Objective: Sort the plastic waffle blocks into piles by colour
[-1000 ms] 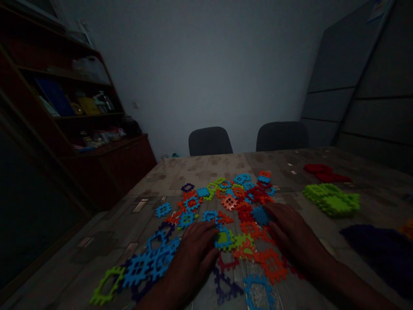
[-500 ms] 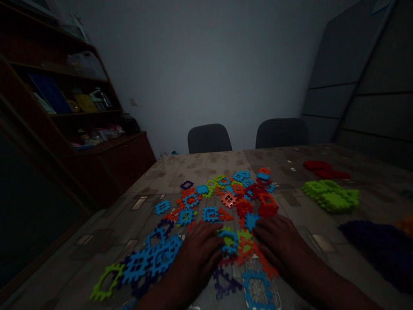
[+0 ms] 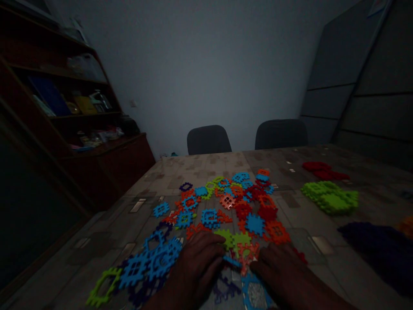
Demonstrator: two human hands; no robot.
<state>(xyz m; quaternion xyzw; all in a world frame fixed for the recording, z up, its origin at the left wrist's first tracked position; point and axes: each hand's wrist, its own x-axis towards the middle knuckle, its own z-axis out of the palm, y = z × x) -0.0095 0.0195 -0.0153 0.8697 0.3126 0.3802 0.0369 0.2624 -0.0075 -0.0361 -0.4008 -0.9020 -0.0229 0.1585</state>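
Far left of the solid blue tile [image 3: 254, 224], a dark reddish cabinet [image 3: 129, 165] with cluttered shelves stands beyond the table [image 3: 106, 245]. Left of the tile and nearer lie a green frame [image 3: 93, 295] and overlapping blue pieces [image 3: 132, 269]. The person's left hand [image 3: 200, 262] comes next, nearer than the tile and to its left, fingers closed on a thin blue piece [image 3: 232, 261] and screening the pieces beneath. Just nearer than the tile, an orange piece [image 3: 247, 254] meets the right hand [image 3: 279, 267], whose grip cannot be told; that hand partly covers a blue frame [image 3: 248, 289]. Right of the tile sit a green stack [image 3: 332, 198] and a dark purple pile [image 3: 376, 249]. The pieces look plastic, flat and tooth-edged, many with windows; patchwork rectangles pattern the table.
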